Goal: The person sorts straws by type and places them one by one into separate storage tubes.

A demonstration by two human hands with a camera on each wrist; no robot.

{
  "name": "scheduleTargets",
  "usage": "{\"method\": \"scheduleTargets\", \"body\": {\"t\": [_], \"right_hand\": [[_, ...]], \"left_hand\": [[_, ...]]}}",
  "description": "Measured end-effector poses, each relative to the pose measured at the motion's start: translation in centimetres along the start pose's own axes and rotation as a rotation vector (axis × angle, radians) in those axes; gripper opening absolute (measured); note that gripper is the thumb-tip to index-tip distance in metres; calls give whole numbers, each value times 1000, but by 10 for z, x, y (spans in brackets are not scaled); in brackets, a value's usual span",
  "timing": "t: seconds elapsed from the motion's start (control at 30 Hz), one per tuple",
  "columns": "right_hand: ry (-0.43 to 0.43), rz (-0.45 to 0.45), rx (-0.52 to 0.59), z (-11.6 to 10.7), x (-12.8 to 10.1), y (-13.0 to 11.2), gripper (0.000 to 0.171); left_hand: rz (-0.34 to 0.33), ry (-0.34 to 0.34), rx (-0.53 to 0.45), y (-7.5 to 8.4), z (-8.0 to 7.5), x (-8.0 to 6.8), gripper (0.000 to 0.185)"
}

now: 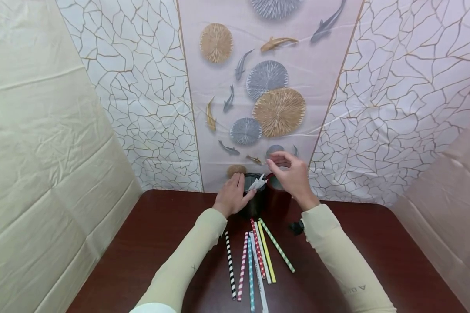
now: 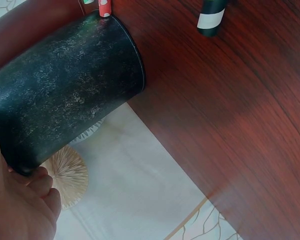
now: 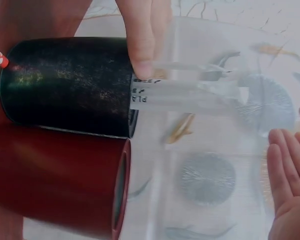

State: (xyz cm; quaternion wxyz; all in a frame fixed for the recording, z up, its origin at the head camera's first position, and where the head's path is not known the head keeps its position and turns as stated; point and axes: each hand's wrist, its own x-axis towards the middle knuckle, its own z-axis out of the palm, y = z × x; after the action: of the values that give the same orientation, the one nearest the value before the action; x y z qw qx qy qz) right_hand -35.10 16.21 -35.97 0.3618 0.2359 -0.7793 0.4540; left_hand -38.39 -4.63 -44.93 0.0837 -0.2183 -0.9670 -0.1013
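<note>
My left hand (image 1: 232,193) grips the rim of a black cylindrical cup (image 1: 254,203), its fingers bent over the edge in the left wrist view. White wrappers (image 3: 190,94) with printed letters stick up out of that cup, beside my left thumb. Raised above a dark red cup (image 1: 279,201), my right hand (image 1: 291,174) has loosely bent fingers with nothing between them. The red cup stands close beside the black one, to its right. In the right wrist view only part of my right hand shows, at the right edge.
Several patterned straws lie on the dark wooden table (image 1: 160,243) in front of the cups, among them a black-striped straw (image 1: 230,265), a yellow straw (image 1: 267,252) and a green-striped straw (image 1: 277,245). A long white wrapped straw (image 1: 260,274) lies among them. A patterned cloth (image 1: 227,82) hangs behind.
</note>
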Motion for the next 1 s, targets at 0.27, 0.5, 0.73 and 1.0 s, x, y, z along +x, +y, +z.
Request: {"method": "scheduleTargets", "body": {"t": [0.27, 0.5, 0.73, 1.0], "right_hand": [[-124, 14, -113, -23, -16, -13, 17], [-256, 47, -166, -34, -35, -23, 18], [-434, 144, -188, -32, -55, -23, 16], [-649, 264, -207, -21, -73, -23, 20]], "left_hand": [[0, -13, 9, 0, -1, 0, 86], [6, 2, 12, -1, -1, 1, 86], [-6, 2, 1, -1, 1, 1, 87], [-6, 6, 7, 0, 2, 0, 87]]}}
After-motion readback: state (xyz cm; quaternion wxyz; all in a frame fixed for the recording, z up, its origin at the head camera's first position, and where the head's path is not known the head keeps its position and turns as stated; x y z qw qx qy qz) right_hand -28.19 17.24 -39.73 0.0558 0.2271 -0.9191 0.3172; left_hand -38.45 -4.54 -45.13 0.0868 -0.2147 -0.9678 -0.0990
